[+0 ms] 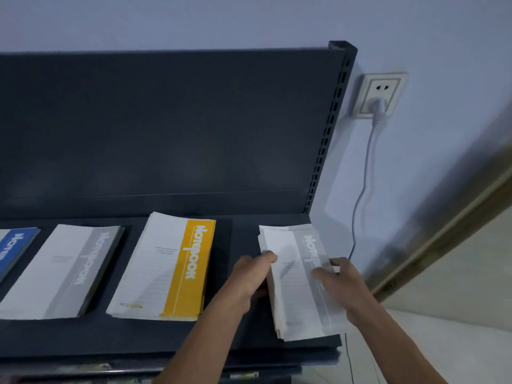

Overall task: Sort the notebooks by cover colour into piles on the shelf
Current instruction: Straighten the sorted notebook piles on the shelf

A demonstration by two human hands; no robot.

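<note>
At the lower right of the frame, a light grey stack [300, 281] of notebooks lies on the dark shelf [243, 339] and is clasped along both long edges: the left hand [250, 275] is closed on its left side, the right hand [336, 281] on its right. The thin paper covers are judged light, floppy and prone to fanning, so a two-sided grip at mid-length seems best. A yellow pile [166, 267], a grey pile [63, 270] and a blue pile [13, 250] lie to the left.

You face a pale bluish wall [249, 20] in dim light; a white socket [378, 94] holds a plug, its cable [363, 184] trailing down.
</note>
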